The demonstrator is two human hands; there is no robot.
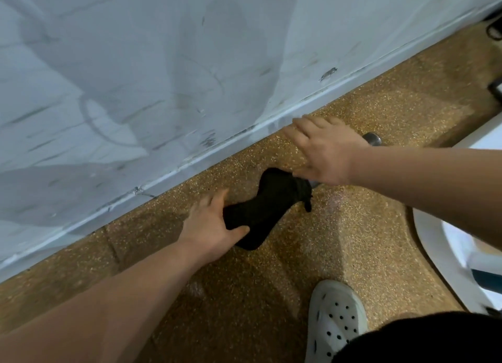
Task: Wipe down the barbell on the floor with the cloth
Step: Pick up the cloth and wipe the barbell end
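- the barbell is a smooth grey metal bar lying on the floor near the wall; only its round end and a short stretch under the right wrist show.
- the cloth is black, knitted-looking and bunched into a long waisted shape, its upper end reaching the bar.
- the floor is speckled golden-brown pebble finish; the wall is pale, scuffed and streaked, with a painted skirting.
- a white perforated clog stands on the floor, lower right.
- left hand: thumb and fingers curled round the cloth's lower end.
- right hand: palm down over the bar, fingers stretched out and spread, apart from the left hand.
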